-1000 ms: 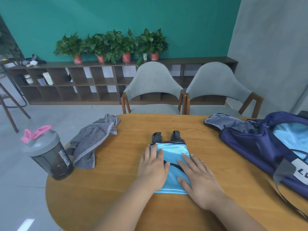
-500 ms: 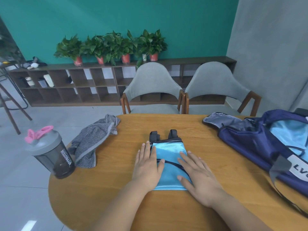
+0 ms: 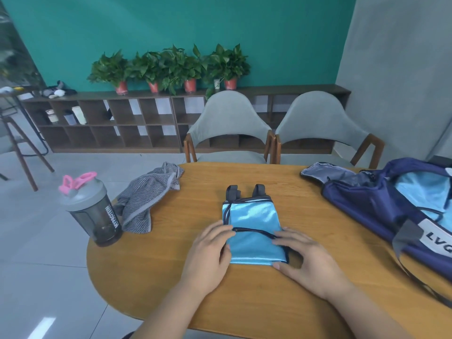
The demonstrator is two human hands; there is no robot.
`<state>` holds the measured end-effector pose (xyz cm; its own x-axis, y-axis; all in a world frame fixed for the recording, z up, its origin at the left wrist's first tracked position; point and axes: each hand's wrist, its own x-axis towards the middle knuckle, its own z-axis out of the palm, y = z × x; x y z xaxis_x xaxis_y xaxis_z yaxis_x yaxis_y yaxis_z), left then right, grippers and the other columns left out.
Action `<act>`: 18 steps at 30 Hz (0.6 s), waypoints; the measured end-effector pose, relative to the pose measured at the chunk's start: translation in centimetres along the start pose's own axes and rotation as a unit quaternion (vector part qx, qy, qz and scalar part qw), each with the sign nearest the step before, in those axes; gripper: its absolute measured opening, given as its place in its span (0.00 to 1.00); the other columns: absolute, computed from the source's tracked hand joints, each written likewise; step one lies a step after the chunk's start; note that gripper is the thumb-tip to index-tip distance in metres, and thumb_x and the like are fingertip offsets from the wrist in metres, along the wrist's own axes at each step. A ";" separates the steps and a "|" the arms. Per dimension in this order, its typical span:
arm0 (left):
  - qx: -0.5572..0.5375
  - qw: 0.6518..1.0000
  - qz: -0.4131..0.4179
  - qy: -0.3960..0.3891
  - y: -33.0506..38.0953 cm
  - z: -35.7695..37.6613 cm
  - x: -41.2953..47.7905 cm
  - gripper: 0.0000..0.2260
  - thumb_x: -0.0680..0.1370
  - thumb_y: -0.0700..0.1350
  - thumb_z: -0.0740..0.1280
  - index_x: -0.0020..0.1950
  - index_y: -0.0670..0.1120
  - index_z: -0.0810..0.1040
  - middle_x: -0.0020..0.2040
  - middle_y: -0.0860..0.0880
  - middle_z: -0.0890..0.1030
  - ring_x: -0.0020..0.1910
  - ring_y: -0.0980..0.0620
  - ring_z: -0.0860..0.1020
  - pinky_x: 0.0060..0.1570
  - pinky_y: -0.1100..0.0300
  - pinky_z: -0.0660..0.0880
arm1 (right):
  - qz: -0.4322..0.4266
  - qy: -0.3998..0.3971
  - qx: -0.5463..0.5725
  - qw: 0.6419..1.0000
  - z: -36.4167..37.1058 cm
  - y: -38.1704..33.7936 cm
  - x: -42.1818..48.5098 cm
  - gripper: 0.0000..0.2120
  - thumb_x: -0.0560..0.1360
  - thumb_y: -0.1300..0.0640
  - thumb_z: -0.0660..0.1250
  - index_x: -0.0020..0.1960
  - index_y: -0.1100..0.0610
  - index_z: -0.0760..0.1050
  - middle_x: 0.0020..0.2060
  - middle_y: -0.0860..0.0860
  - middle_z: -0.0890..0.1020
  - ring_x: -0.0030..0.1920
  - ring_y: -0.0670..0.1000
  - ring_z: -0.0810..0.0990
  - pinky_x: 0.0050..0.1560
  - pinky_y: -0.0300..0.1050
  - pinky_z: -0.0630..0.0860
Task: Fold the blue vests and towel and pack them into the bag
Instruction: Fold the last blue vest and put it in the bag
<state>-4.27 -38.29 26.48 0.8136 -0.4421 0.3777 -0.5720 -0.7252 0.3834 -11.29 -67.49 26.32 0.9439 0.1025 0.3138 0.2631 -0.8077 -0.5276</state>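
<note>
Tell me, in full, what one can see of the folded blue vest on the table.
The folded blue vest is a shiny light-blue rectangle, satin-like, with dark piping and two dark straps sticking out at its far end. It lies flat near the middle of the wooden table. The left hand touches its left edge; the right hand curls over its near right corner.

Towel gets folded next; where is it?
Head view: the grey striped towel lies crumpled at the table's left edge, beside the shaker bottle, left of the blue vest.
</note>
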 end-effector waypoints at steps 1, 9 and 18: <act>-0.004 1.000 0.018 -0.003 0.2 -0.1 -0.3 0.17 0.84 0.50 0.62 0.72 0.56 0.79 0.74 0.65 0.73 0.79 0.66 0.59 0.77 0.65 0.52 | -0.004 0.015 0.005 1.000 0.1 0.1 -0.1 0.21 0.72 0.34 0.75 0.63 0.37 0.81 0.68 0.28 0.75 0.74 0.34 0.67 0.75 0.46 0.70; -0.017 0.998 0.057 -0.028 0.5 -0.3 -0.4 0.20 0.77 0.63 0.68 0.67 0.59 0.82 0.67 0.66 0.78 0.71 0.67 0.69 0.76 0.61 0.62 | -0.003 0.072 -0.034 0.997 0.8 0.0 -0.5 0.12 0.78 0.37 0.68 0.55 0.40 0.85 0.62 0.31 0.80 0.67 0.34 0.74 0.66 0.45 0.77; -0.066 0.997 0.013 -0.046 0.0 -0.2 -0.2 0.14 0.82 0.52 0.68 0.67 0.59 0.82 0.67 0.68 0.78 0.70 0.70 0.71 0.73 0.62 0.69 | 0.005 0.086 -0.033 0.996 0.4 -0.7 -0.6 0.12 0.80 0.38 0.65 0.55 0.42 0.84 0.60 0.33 0.77 0.61 0.38 0.78 0.61 0.46 0.78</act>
<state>-4.39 -38.09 26.56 0.8015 -0.5105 0.3114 -0.5961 -0.6407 0.4838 -11.92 -66.77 26.14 0.8970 -0.0015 0.4419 0.2350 -0.8452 -0.4800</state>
